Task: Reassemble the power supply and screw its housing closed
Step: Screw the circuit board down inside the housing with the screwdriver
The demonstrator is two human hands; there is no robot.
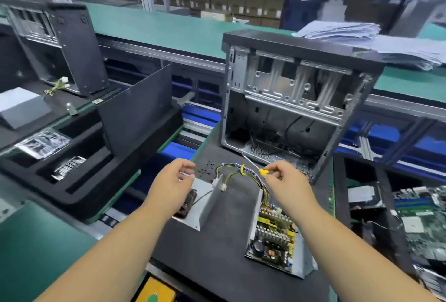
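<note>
The power supply lies open on the black mat. Its grey cover [207,207], with a fan on the inside, stands to the left. Its base holds the circuit board [272,236] on the right. A bundle of coloured cables [237,171] arches between the two halves. Small black screws [205,168] lie loose on the mat behind the cover. My right hand [282,181] pinches a yellow-handled screwdriver [263,171] over the cables, shaft pointing up and left. My left hand [175,176] hovers above the cover with curled fingers; whether it holds something small is unclear.
An empty PC case [289,108] stands upright just behind the mat. A black foam tray [79,181] with bagged parts sits at the left, with another case [60,45] beyond it. A motherboard [424,219] lies at the right. Stacked papers [342,31] rest at the back right.
</note>
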